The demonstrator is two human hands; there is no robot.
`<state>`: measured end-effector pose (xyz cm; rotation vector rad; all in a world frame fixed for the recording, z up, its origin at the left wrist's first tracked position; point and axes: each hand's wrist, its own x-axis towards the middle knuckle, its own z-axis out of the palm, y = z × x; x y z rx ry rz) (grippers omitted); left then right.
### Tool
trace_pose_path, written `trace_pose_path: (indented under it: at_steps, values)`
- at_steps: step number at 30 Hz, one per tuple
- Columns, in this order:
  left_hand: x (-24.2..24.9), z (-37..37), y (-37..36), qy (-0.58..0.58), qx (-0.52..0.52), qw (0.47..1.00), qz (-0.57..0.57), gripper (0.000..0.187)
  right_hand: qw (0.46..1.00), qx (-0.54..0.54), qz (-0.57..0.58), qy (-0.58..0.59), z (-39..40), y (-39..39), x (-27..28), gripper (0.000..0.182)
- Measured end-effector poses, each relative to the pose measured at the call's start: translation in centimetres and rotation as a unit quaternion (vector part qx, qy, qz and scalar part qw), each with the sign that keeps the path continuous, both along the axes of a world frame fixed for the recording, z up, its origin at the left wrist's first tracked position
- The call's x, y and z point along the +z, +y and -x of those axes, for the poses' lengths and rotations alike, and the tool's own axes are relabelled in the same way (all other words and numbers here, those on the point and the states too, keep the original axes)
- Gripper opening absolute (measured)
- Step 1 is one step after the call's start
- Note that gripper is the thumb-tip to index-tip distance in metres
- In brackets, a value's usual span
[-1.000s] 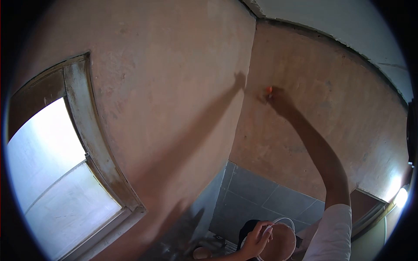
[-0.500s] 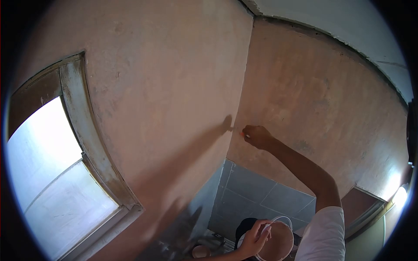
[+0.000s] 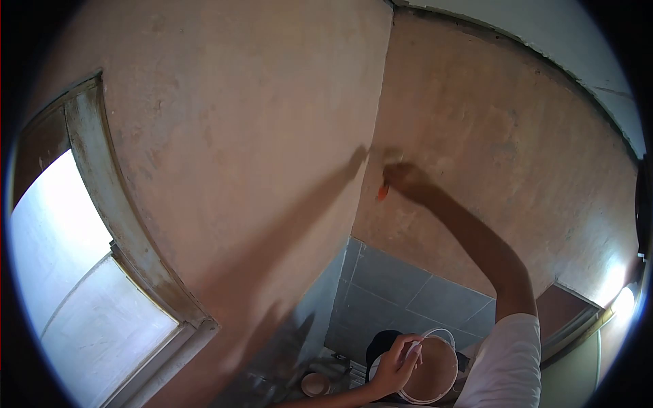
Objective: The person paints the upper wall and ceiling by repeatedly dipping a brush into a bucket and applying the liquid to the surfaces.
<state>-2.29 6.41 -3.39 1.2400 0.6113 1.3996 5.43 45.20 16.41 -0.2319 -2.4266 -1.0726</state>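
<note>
My right hand (image 3: 407, 181) is raised at the wall corner, closed round a paintbrush whose orange handle (image 3: 383, 193) points down. Motion blurs the hand and the brush's upper end, so contact with the wall (image 3: 462, 143) cannot be told. Lower down, my left hand (image 3: 400, 366) is closed on the handle of a white bucket (image 3: 454, 381). Pinkish-brown paint (image 3: 435, 367) shows inside it.
Left stands a window with a worn frame (image 3: 102, 143). Grey tiles (image 3: 394, 279) cover the lower wall. A small round container (image 3: 315, 384) is below, a lit lamp (image 3: 624, 302) at the right. The ceiling edge (image 3: 517, 44) is rough.
My right hand has moved up along the corner, and the brush's orange handle now shows more. My left hand stays at the bucket. The view has shifted slightly.
</note>
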Motion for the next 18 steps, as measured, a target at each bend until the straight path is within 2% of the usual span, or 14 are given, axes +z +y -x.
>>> trace_pose_path:
  at_steps: [1,2,3,5,6,8,10,11,13,14,16,18]
  values:
    - [-0.1,0.0,-0.2,0.003,0.002,1.000,0.002,0.021,0.998,-0.041,0.000,-0.043,0.4,-1.3,-3.0,0.010]
    - [-0.2,0.2,-0.5,0.006,0.003,1.000,0.006,0.021,0.988,-0.076,0.125,-0.055,0.7,-2.7,-4.5,0.012]
    - [-0.2,0.3,-0.5,0.007,0.005,1.000,0.009,0.021,0.988,-0.075,0.126,-0.052,1.1,-3.2,-4.2,0.012]
    - [-0.2,0.4,-0.3,0.009,0.008,1.000,0.010,0.021,0.926,-0.124,0.335,0.124,1.6,-3.5,-2.7,0.017]
    - [-0.3,0.5,-0.4,0.010,0.009,1.000,0.010,0.021,0.925,-0.094,0.302,0.209,1.1,-1.7,-1.5,0.021]
    - [-0.7,0.5,-0.4,0.014,0.012,1.000,0.009,0.021,0.908,-0.122,0.289,0.277,0.9,-1.4,4.5,0.021]
    - [-1.0,0.4,-0.2,-0.009,0.016,1.000,0.004,0.020,0.948,-0.024,0.136,0.288,0.7,-1.7,9.3,0.017]
    - [-0.9,0.4,-0.1,-0.009,0.016,1.000,0.005,0.020,0.948,-0.023,0.137,0.288,0.9,-2.3,11.0,0.017]
    - [-0.5,0.6,-0.1,0.015,0.024,1.000,0.008,0.020,0.958,0.000,0.036,0.285,1.5,-3.3,12.8,0.014]
    - [-0.6,0.5,-0.1,0.015,0.024,1.000,0.008,0.020,0.958,0.001,0.036,0.285,1.3,-3.1,12.2,0.014]
    - [-0.7,0.5,0.2,0.006,0.030,1.000,-0.003,0.021,0.990,-0.055,-0.057,0.120,0.9,-1.7,9.4,0.013]
    - [-0.7,0.5,0.3,0.005,0.033,0.999,-0.003,0.021,0.996,0.003,-0.072,0.051,0.8,0.2,2.8,0.015]
